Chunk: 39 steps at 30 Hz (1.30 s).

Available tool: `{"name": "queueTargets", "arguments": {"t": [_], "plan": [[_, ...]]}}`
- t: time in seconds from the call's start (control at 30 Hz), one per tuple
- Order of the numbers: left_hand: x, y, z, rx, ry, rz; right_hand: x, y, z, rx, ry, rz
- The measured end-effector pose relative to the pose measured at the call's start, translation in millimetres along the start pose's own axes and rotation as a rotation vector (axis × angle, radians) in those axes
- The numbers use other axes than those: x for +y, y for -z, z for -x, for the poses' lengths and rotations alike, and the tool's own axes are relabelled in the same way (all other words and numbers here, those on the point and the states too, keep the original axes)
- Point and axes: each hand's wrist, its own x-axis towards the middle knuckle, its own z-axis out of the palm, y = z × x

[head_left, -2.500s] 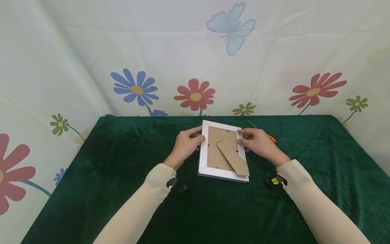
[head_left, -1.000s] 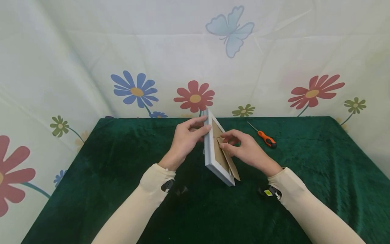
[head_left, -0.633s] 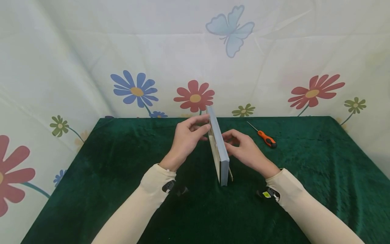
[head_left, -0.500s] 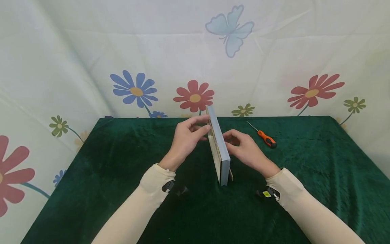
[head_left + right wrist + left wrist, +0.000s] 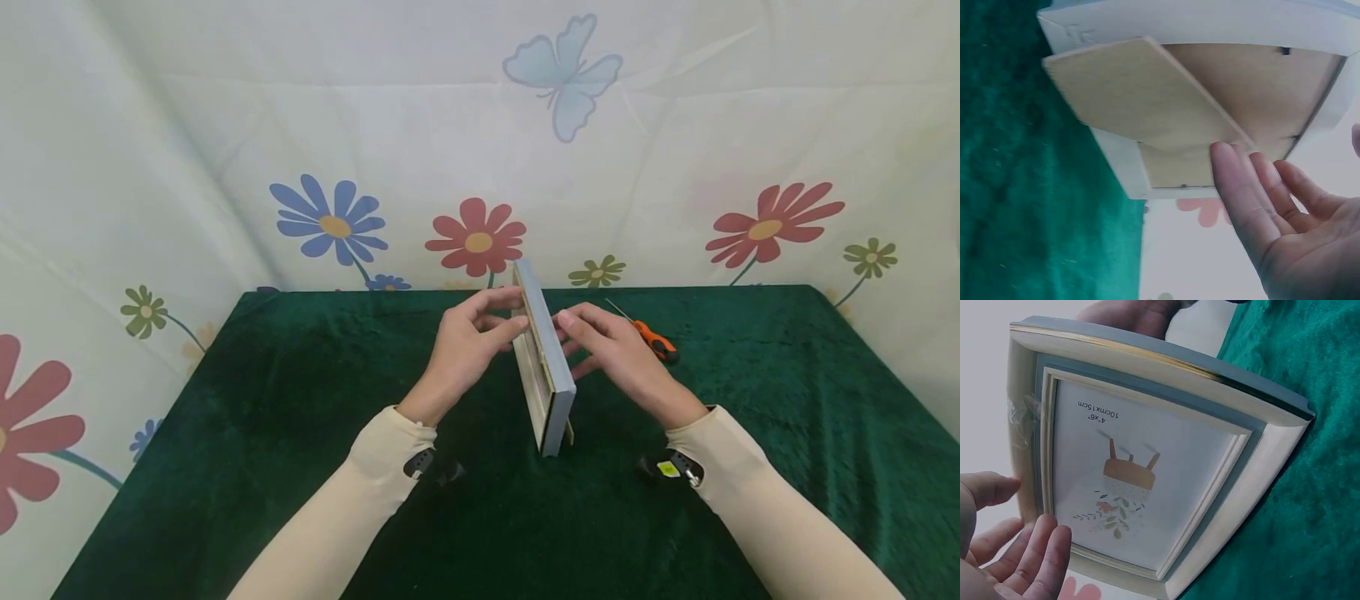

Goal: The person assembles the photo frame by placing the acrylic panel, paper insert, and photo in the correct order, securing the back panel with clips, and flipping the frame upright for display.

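Observation:
A picture frame [image 5: 547, 358] stands tilted on the cloth, seen edge-on in the head view. Its front, with a printed plant-pot insert [image 5: 1129, 475], faces my left hand [image 5: 468, 342]. That hand's thumb and fingers lie loosely at the frame's edge and front, not curled round it; firm contact cannot be made out. On the other side, the brown stand flap [image 5: 1129, 94] juts from the frame's back. My right hand [image 5: 618, 350] is beside the back with fingers extended, and its fingertips overlap the flap's edge in the right wrist view.
An orange and black screwdriver [image 5: 655, 340] lies on the green cloth [image 5: 337, 375] behind my right hand, partly hidden by it. A pale flowered backdrop [image 5: 420, 108] rises behind the table's far edge.
The frame has turned from its back facing up to standing with its front to the left. The stand flap swung out. My right hand released the flap, spread its fingers and drew slightly right.

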Motion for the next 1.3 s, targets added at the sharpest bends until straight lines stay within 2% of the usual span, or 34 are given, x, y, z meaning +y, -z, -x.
{"name": "queueTargets", "arguments": {"t": [0.17,0.3,0.4,0.5,0.6,0.67,0.8,1.07,1.3], "plan": [[-2.0,-2.7,0.9,-0.023,0.025,-0.002,-8,5,3,-0.028,-0.023,0.079],[-10.7,-3.4,0.0,-0.018,0.065,-0.024,-12,9,5,-0.009,-0.034,0.118],[-22.6,-3.6,-1.2,-0.01,0.135,-0.061,-14,12,7,0.02,-0.023,0.143],[-35.1,-4.7,-2.0,-0.018,0.232,-0.103,-18,15,9,0.04,0.003,0.174],[-45.6,-6.5,-1.7,-0.049,0.314,-0.146,-21,19,12,0.059,0.031,0.233],[-50.6,-8.1,-1.3,-0.069,0.347,-0.176,-23,22,15,0.067,0.056,0.278],[-54.2,-10.9,0.1,-0.087,0.369,-0.205,-24,26,17,0.086,0.08,0.349],[-51.7,-14.5,2.6,-0.121,0.362,-0.204,-28,27,15,0.122,-0.001,0.42],[-53.4,-14.7,2.9,-0.119,0.358,-0.202,-30,28,16,0.156,-0.027,0.377]]}}
